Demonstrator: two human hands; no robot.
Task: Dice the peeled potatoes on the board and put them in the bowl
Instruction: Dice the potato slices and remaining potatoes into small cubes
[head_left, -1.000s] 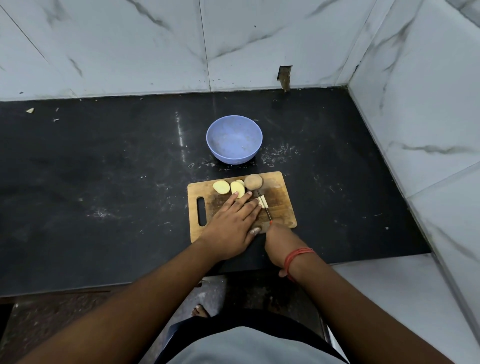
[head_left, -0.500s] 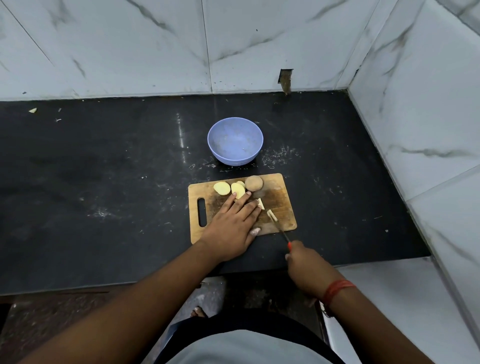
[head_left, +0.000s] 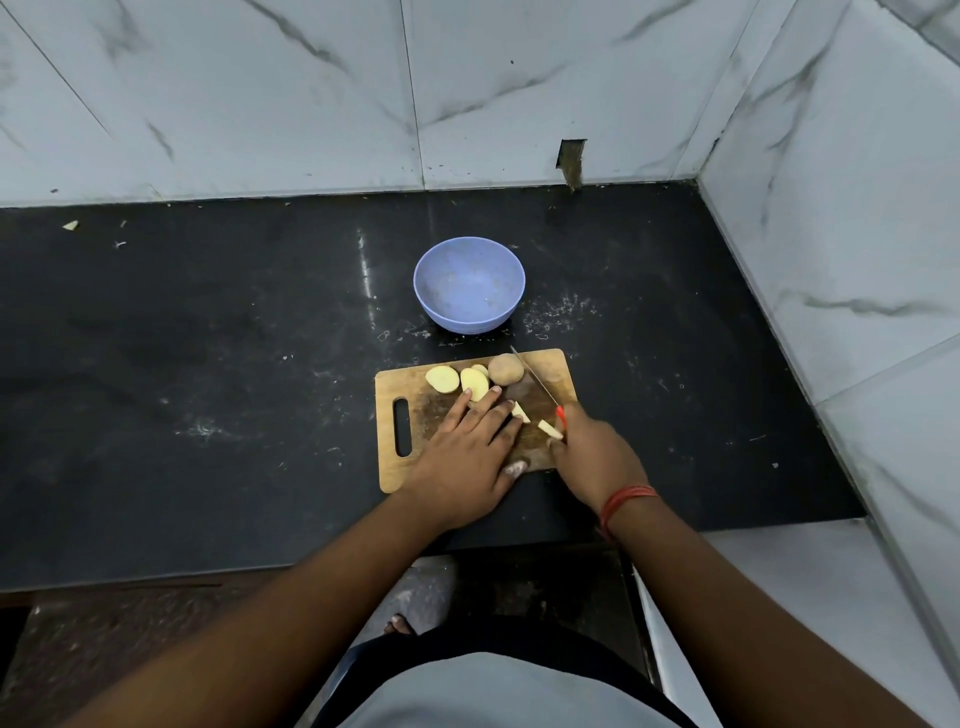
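A wooden cutting board (head_left: 405, 467) lies on the black counter. At its far edge sit two pale potato halves (head_left: 442, 379), (head_left: 474, 384) and a brownish whole potato (head_left: 505, 369). My left hand (head_left: 467, 447) lies flat, fingers straight, pressing a potato piece that it mostly hides; a cut strip (head_left: 519, 413) shows at its fingertips. Another strip (head_left: 549, 429) lies beside my right hand (head_left: 592, 457), which grips a red-handled knife (head_left: 535, 379); its blade points away, towards the bowl. The blue bowl (head_left: 469, 283) stands just beyond the board, with nothing in it.
White marble-tiled walls close the counter at the back and right. A small scrap (head_left: 70, 225) lies at the far left of the counter (head_left: 208, 364). The counter's front edge runs just behind my wrists; a white ledge (head_left: 779, 597) is at the lower right.
My right hand, pulled back off the board half a second ago, has come forward again; the knife blade now points up past the whole potato. The left hand stays put.
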